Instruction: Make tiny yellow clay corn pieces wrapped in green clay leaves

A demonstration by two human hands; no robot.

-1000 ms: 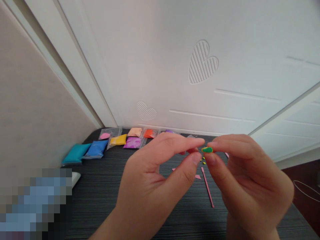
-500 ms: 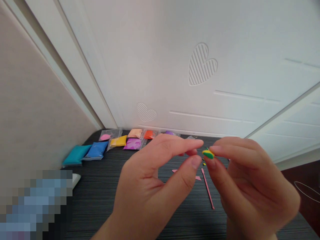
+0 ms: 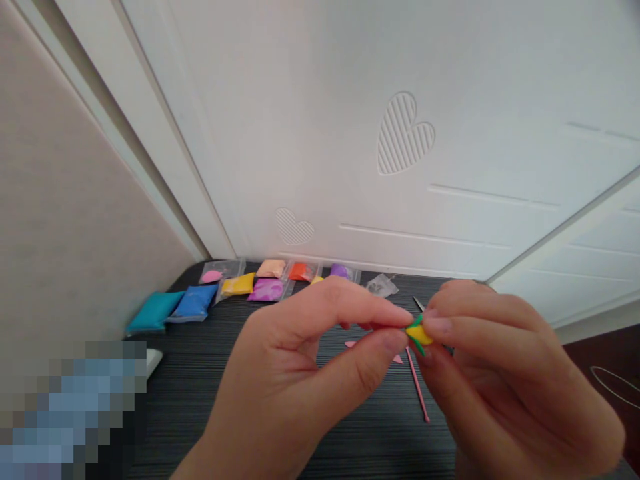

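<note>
A small yellow clay piece with green leaf-like strips on its sides is held between my two hands. My right hand pinches its right part between thumb and fingers. From the other side, the thumb and forefinger of my left hand close on its green-tipped left end. Below the clay lies a thin pink modelling stick on the dark table. A pink flat piece shows partly behind my left hand, its middle hidden.
Along the table's back edge lie bags of coloured clay: teal, blue, yellow, purple and others. A crumpled clear bag and a pointed metal tip sit behind my hands. A white panel rises behind.
My left thumb and forefinger have come together on the clay's left end, where they were apart before. The clay has turned and lowered slightly, so both green strips show.
</note>
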